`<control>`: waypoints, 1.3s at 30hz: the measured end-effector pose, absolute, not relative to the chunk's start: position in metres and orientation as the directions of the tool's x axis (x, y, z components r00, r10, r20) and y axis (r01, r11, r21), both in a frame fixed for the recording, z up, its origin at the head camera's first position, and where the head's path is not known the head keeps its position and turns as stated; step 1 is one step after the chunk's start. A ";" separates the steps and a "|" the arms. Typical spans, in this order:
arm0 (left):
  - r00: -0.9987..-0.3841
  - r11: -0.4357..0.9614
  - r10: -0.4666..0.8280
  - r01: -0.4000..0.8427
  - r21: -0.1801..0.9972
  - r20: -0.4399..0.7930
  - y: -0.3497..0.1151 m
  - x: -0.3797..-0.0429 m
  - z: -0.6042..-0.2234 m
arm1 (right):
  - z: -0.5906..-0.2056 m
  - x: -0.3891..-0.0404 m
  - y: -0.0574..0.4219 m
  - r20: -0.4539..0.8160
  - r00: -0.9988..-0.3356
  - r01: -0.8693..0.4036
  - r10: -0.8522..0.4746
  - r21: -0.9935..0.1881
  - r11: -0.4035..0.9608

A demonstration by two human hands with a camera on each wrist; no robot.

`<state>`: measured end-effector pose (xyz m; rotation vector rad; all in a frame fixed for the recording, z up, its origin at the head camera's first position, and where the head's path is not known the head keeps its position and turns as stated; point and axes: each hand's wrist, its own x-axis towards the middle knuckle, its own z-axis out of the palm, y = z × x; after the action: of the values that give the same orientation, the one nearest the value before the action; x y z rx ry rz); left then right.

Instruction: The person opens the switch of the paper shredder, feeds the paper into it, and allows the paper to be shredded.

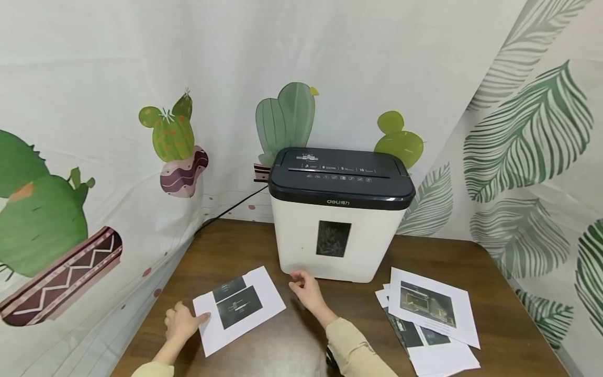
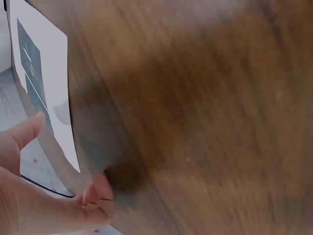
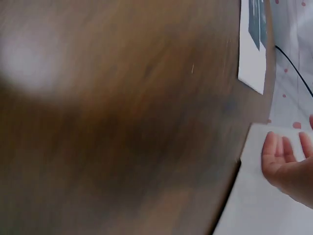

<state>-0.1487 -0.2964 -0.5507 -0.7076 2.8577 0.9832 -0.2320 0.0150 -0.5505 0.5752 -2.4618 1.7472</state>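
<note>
The sheet (image 1: 237, 309) lies near the left edge of the tabletop (image 1: 278, 348), printed side up, to the left of the shredder (image 1: 306, 235). The left hand (image 1: 181, 322) is not gripping it: the thumb reaches over the sheet's left side while the other fingers curve loosely outside it, over the wood. Whether the thumb presses on the paper I cannot tell. The right hand (image 1: 308, 290) holds nothing; its fingers bend loosely just in front of the shredder's base, and contact there is unclear.

The shredder stands at the back edge of the tabletop, with its cord (image 1: 235, 207) running off past the back left corner. No paper stands in its slot (image 1: 339, 173). Behind the window (image 1: 333, 239) something dark and mottled shows, too unclear to name.

As for progress, I judge the sheet to be laid out but not gripped by either of the 2 hands. The pile (image 1: 426, 319), more than 1 sheet, lies fanned near the right edge, apart from both hands and seemingly left to handle.
</note>
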 end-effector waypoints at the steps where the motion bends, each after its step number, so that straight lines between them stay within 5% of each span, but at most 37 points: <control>1: -0.890 0.697 -0.411 -0.446 0.562 -0.197 -0.298 -0.149 -0.551 | -0.569 -0.240 0.011 0.291 -0.921 -0.357 -0.259 -0.897 0.262; 7: -0.862 0.691 -0.431 -0.506 0.516 -0.267 -0.302 -0.155 -0.551 | -0.682 -0.288 -0.009 0.268 -0.926 -0.356 -0.264 -0.853 0.381; 16: -0.880 0.735 -0.398 -0.475 0.483 -0.259 -0.296 -0.168 -0.546 | -0.727 -0.305 -0.036 0.032 -0.975 -0.131 -0.221 -0.883 0.451; 22: -0.887 0.738 -0.390 -0.462 0.492 -0.247 -0.292 -0.170 -0.544 | -0.792 -0.338 -0.049 -0.088 -0.978 0.017 -0.190 -0.939 0.344; 33: -0.895 0.750 -0.381 -0.447 0.488 -0.233 -0.292 -0.169 -0.547 | -0.707 -0.283 -0.042 -0.085 -0.971 0.030 -0.225 -0.971 0.237; 39: -0.909 0.775 -0.362 -0.417 0.475 -0.208 -0.288 -0.170 -0.548 | -0.688 -0.275 -0.037 -0.043 -0.973 -0.045 -0.226 -0.928 0.370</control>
<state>-0.1703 -0.2884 -0.5479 -0.6298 2.8604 0.8027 -0.2752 -0.0374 -0.6877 0.2722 -2.7307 1.8415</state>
